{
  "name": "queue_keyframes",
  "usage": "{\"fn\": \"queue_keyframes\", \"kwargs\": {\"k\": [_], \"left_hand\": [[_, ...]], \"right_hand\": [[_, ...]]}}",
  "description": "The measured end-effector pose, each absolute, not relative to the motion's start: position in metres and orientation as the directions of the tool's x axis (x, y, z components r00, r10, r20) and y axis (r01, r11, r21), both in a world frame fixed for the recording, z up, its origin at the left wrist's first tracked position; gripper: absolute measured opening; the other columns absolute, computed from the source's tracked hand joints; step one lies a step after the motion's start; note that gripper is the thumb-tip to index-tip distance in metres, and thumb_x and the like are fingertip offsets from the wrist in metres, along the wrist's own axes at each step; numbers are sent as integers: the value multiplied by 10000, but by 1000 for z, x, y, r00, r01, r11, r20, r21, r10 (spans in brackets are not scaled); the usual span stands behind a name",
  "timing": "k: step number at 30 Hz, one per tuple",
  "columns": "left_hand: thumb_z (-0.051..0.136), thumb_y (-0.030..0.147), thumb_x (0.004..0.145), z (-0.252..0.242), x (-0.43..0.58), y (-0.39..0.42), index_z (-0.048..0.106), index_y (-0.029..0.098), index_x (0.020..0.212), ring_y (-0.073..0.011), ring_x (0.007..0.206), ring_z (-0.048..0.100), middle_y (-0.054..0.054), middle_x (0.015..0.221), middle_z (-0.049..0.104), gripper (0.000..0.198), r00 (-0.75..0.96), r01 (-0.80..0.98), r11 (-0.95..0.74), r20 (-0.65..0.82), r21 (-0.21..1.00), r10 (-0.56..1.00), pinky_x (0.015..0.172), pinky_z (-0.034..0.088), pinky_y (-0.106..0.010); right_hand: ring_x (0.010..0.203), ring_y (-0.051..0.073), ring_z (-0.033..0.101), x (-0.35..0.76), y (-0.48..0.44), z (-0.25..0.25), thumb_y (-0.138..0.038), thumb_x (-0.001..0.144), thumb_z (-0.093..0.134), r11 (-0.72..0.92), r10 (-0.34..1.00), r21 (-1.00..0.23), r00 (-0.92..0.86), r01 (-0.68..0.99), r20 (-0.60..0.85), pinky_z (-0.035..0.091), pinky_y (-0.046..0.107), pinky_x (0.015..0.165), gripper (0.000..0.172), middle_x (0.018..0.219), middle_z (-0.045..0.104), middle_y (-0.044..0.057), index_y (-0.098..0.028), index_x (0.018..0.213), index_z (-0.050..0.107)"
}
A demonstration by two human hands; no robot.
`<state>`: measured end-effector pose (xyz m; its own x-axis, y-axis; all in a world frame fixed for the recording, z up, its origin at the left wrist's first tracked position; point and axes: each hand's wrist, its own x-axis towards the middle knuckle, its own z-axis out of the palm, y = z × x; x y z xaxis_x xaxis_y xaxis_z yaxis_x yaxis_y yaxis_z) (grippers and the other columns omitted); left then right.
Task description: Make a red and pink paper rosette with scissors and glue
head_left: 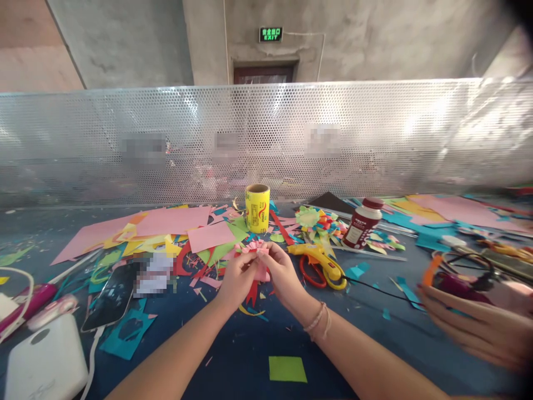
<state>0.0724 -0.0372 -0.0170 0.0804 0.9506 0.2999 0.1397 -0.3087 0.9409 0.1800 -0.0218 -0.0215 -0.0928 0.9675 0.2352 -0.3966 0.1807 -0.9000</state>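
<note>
Both of my hands meet at the middle of the table. Pinched between the fingers of my left hand [240, 272] and my right hand [282, 271] is a small pink paper piece [261, 271] with a ruffled top edge. A red paper strip [252, 293] shows just below it, between the hands. Behind them stands a yellow roll [257, 210] with an open brown core. A yellow glue gun [318, 260] and red-handled scissors [308, 272] lie right of my right hand. In front, a green paper rectangle [287, 369] lies flat.
Pink sheets [166, 221] and scraps cover the left. A phone [112, 297] and white power bank [46, 361] lie nearer. A maroon bottle [363, 223] stands right of the roll. Another person's hand [474, 322] is at the far right. A perforated metal screen [266, 122] stands behind.
</note>
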Motion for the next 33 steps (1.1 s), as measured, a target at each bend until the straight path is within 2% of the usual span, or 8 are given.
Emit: {"fn": "queue_keyframes", "kwargs": {"k": [5,9,14,17,21,24,29,33], "left_hand": [[519,361,797,-20,71,-35,701,162,965,-228,858,615,-67,838,696,318,55,136,-294,289,946,956,710,492,-296],[524,364,793,-23,70,-33,706,166,934,-229,903,605,-67,866,697,303,41,141,-274,271,951,962,785,476,-313],[597,381,726,-25,70,-30,697,132,913,-236,919,606,-92,928,687,327,6,37,-177,177,984,984,838,459,-337],[633,398,692,-27,70,-28,685,122,941,-227,882,610,-91,908,679,376,62,-35,-144,146,989,987,806,471,-327],[631,420,698,-30,70,-27,676,122,938,-206,774,614,-73,825,667,385,123,-32,-134,137,990,983,727,491,-318],[635,426,693,-33,69,-25,668,124,941,-211,797,617,-79,843,664,393,99,-50,-127,132,991,986,729,495,-320],[662,431,662,-34,67,-24,649,126,951,-195,772,620,-63,823,653,420,30,-119,-86,90,989,996,714,503,-308],[663,388,662,-30,68,-26,641,130,894,-173,727,615,-35,769,629,347,37,-167,-46,53,985,998,681,512,-297]], "right_hand": [[624,100,449,180,-22,-20,-366,640,681,117,976,-885,-111,-450,185,394,221,588,255,685,488,-21,-199,686,493],[581,84,421,181,-21,-19,-333,635,675,86,983,-870,-102,-486,154,363,208,558,234,646,474,-38,-193,659,489],[558,70,410,180,-20,-21,-307,630,666,81,986,-864,-87,-497,142,347,199,548,217,625,469,-50,-188,651,486],[556,67,410,180,-19,-22,-304,631,658,103,987,-871,-60,-481,150,351,198,550,207,622,465,-54,-188,647,488],[598,77,455,185,-19,-20,-314,634,658,145,980,-903,-69,-404,189,383,205,593,190,654,495,-45,-193,656,515],[630,78,481,189,-19,-19,-340,634,666,133,979,-919,-95,-371,181,396,205,621,201,695,524,-32,-191,691,544],[592,70,464,192,-15,-21,-396,619,689,114,982,-922,-100,-369,162,390,198,575,264,670,508,-36,-190,692,541],[580,64,464,191,-13,-25,-376,610,708,127,982,-907,-76,-402,172,385,195,565,268,669,509,-41,-185,684,535]]}}
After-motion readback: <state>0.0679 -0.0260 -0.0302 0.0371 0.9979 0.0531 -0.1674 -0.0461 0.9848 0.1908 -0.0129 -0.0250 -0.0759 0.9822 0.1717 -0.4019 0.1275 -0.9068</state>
